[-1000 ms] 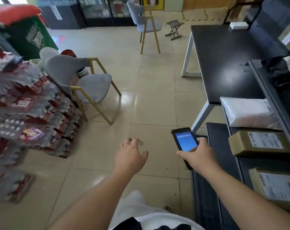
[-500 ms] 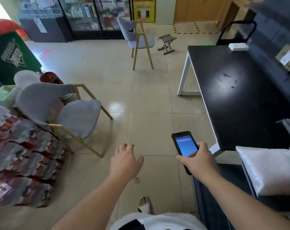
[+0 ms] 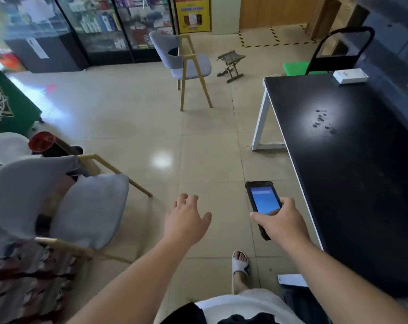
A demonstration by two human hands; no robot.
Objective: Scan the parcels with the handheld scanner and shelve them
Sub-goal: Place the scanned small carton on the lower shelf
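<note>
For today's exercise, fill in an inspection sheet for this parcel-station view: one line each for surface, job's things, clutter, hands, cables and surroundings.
Surface: black table at the right, with a few dark specks in a glare patch.
Job's things: handheld scanner, screen lit; no parcels clearly in view.
Clutter: white box on the table's far corner; folding stool on the floor.
Hands: right hand grips the scanner; left hand held out over the floor, fingers loosely spread, holding nothing.
Cables: nothing seen.
Surroundings: tiled floor; near grey chair at the left, far grey chair beyond; glass-door cabinets along the back wall; wrapped drink packs at the lower left.
</note>
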